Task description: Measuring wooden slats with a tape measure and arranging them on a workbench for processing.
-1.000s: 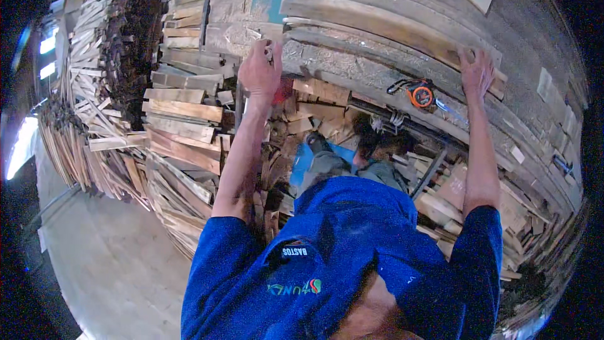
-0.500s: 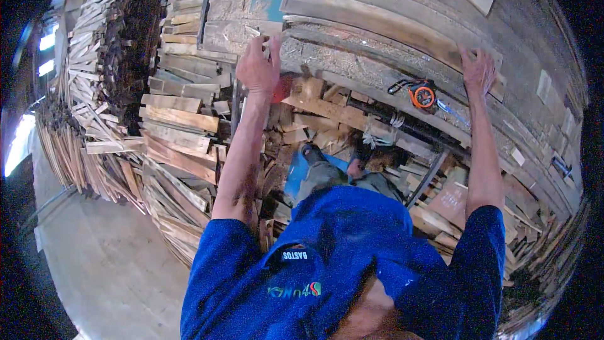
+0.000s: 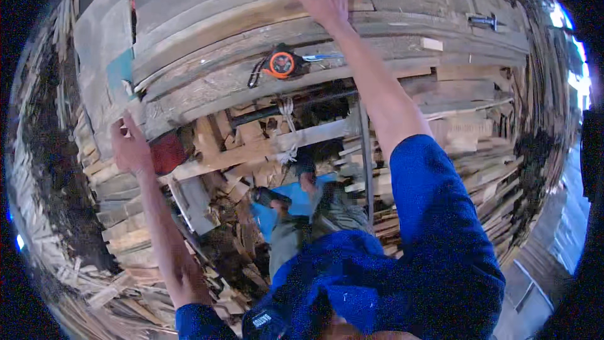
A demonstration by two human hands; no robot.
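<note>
A long pale wooden plank (image 3: 220, 25) lies on top of a stack of boards on a workbench. My right hand (image 3: 327, 1) is stretched far forward and lies over the plank, its fingers curled over the far edge. Lower down, my left hand (image 3: 129, 145) grips the plank stack's left end, beside a red block (image 3: 167, 152). An orange and black tape measure (image 3: 281, 63) with a black strap rests on the boards between my hands. Both my sleeves are blue.
Stacks of rough planks and offcuts (image 3: 126, 233) surround the bench on both sides. A metal bolt (image 3: 481, 20) lies on the boards at the right. Under the bench are timber scraps, a white cord (image 3: 286, 113), a metal leg (image 3: 367, 164) and a blue sheet (image 3: 296, 204).
The view has swung so the boards now run across the top. My right hand has slid along the plank toward the middle; my left hand stays on the stack's left end.
</note>
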